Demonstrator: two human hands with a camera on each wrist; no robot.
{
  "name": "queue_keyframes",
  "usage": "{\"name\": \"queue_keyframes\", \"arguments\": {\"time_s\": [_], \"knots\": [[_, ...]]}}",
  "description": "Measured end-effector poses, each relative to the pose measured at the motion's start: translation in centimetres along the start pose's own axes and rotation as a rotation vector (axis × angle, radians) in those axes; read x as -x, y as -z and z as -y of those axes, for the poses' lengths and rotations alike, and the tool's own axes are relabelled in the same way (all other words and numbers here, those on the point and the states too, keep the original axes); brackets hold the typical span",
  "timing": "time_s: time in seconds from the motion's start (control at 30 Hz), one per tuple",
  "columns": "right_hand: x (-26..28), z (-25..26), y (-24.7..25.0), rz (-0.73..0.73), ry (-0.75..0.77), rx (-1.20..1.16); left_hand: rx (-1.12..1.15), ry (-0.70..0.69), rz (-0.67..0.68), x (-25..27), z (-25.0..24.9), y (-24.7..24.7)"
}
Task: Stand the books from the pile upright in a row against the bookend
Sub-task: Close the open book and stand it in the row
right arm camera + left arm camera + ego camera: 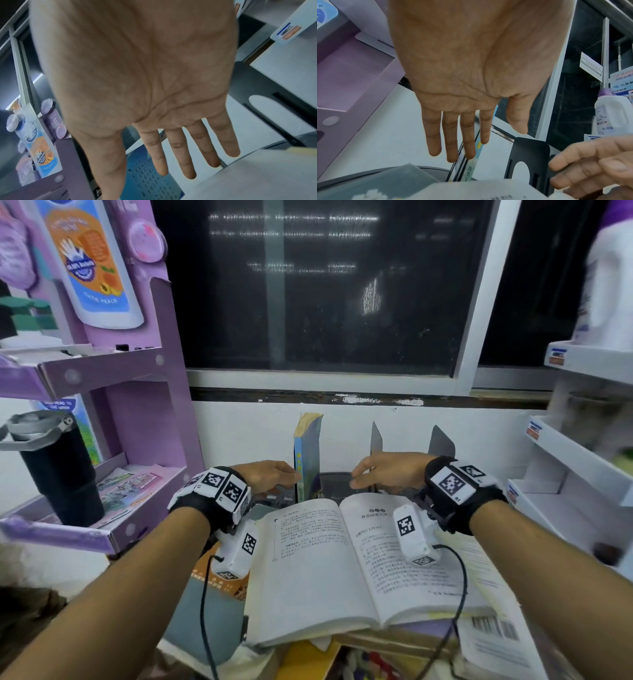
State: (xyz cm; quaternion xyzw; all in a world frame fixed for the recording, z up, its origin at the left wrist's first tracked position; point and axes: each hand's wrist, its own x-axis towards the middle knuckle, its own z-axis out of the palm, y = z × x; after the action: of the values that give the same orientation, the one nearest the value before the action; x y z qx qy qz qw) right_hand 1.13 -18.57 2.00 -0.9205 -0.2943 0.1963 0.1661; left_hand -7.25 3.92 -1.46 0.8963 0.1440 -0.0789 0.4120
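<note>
One thin blue paperback book (307,460) stands between my spread, empty hands; the open white-paged book (356,570) and the pile beneath my wrists remain.

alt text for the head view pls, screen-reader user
One blue book stands upright at the back of the desk, the open left hand beside it, the open right hand by a dark bookend. An open book tops the pile in front.

blue book (307,455): glossy cover | bookend (376,440): matt metal | open book (329,570): matt paper
</note>
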Motion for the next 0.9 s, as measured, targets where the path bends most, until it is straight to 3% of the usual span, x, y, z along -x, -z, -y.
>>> {"name": "queue_keyframes", "arguments": {"time_s": [0.33, 0.9], "knots": [[2.5, -4.2, -0.4, 0.043, -0.139, 0.084, -0.255, 0.073, 0.189, 1.1, 0.1, -1.6], [1.2, -6.2, -0.4, 0.027, -0.172, 0.003, -0.315, -0.081, 0.166, 0.4, 1.0, -1.4]]}}
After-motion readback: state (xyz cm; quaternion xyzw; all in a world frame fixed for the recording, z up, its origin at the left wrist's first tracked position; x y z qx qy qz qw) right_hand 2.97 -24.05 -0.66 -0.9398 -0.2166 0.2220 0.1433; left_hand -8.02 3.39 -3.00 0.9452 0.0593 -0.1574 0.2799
